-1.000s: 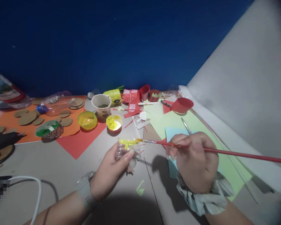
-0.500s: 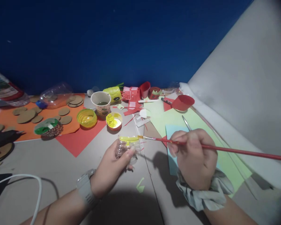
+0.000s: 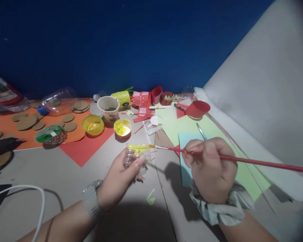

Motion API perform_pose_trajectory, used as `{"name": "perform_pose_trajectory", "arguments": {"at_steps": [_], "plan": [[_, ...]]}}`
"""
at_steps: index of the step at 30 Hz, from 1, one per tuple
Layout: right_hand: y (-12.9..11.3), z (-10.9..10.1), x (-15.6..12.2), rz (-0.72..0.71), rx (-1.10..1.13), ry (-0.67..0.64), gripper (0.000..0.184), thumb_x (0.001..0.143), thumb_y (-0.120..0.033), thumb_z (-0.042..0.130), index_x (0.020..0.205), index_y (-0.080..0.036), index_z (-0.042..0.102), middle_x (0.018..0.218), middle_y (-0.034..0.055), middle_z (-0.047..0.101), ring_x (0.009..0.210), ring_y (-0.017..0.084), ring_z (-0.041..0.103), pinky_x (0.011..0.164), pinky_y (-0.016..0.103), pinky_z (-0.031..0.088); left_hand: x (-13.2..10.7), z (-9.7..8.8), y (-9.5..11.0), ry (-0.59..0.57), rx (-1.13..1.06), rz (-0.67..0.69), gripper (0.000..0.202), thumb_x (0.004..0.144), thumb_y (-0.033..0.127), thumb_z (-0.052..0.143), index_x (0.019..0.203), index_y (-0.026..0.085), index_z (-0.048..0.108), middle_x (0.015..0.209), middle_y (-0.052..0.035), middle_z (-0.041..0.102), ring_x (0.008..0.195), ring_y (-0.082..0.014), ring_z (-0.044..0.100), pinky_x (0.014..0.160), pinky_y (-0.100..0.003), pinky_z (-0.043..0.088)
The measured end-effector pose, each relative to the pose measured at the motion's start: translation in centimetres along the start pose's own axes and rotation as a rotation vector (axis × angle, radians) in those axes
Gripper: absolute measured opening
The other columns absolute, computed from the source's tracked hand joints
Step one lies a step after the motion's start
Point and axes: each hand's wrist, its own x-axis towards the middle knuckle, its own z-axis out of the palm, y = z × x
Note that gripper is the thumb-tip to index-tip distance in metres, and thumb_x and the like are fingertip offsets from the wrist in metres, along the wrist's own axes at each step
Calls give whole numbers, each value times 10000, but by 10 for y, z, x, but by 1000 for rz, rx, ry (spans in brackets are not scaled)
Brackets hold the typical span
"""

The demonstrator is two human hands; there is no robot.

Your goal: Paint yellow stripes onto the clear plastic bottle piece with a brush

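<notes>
My left hand (image 3: 116, 179) is closed round a small clear plastic bottle piece (image 3: 136, 155) with yellow paint along its top. A watch sits on that wrist. My right hand (image 3: 210, 169) grips a long red paintbrush (image 3: 242, 160), and the brush tip touches the yellow painted edge of the bottle piece. A grey scrunchie circles my right wrist. Just beyond the hands stands a small dish of yellow paint (image 3: 122, 128).
A paper cup of murky water (image 3: 108, 109), a yellow bowl (image 3: 93, 124), a green-painted lid (image 3: 50, 135) and cardboard discs (image 3: 26, 122) lie on orange and red paper at left. Red paper cut-outs, a red bowl (image 3: 197, 109) and green sheets (image 3: 189, 129) lie ahead. White cable (image 3: 37, 205) lower left.
The brush tip has slid slightly along the yellow rim of the bottle piece. Both hands stay almost in place; the view has shifted a little.
</notes>
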Motion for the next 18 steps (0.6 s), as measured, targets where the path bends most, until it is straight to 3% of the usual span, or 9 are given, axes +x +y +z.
{"name": "perform_pose_trajectory", "arguments": {"at_steps": [4, 9, 13, 18], "plan": [[0, 0, -1, -40, 3, -111, 178, 923, -240, 450, 835, -242, 605, 627, -4, 574, 548, 147, 549, 500, 307, 430, -1, 0, 0, -7, 3, 7, 353, 839, 449, 575, 1070, 182, 562, 941, -39, 597, 738, -114, 549, 619, -263, 569], [1, -1, -1, 16, 15, -7, 216, 934, -228, 430, 771, -228, 572, 565, -31, 518, 505, 125, 496, 455, 268, 375, -2, 1, 1, -8, 4, 5, 340, 839, 454, 572, 1041, 181, 568, 907, -28, 578, 717, -107, 532, 621, -272, 575], [0, 1, -3, -16, 25, -158, 161, 920, -220, 461, 854, -226, 608, 671, -7, 598, 600, 141, 580, 553, 311, 464, 0, 1, 2, -12, 23, 19, 352, 843, 453, 568, 1078, 192, 550, 920, -29, 574, 729, -109, 528, 621, -266, 573], [1, 2, -3, -16, 66, -33, 198, 929, -208, 433, 802, -226, 584, 598, -20, 556, 485, 119, 503, 431, 266, 399, 0, 2, 1, 1, 34, 0, 364, 826, 463, 587, 1069, 196, 544, 928, -23, 570, 738, -105, 531, 633, -261, 572]]}}
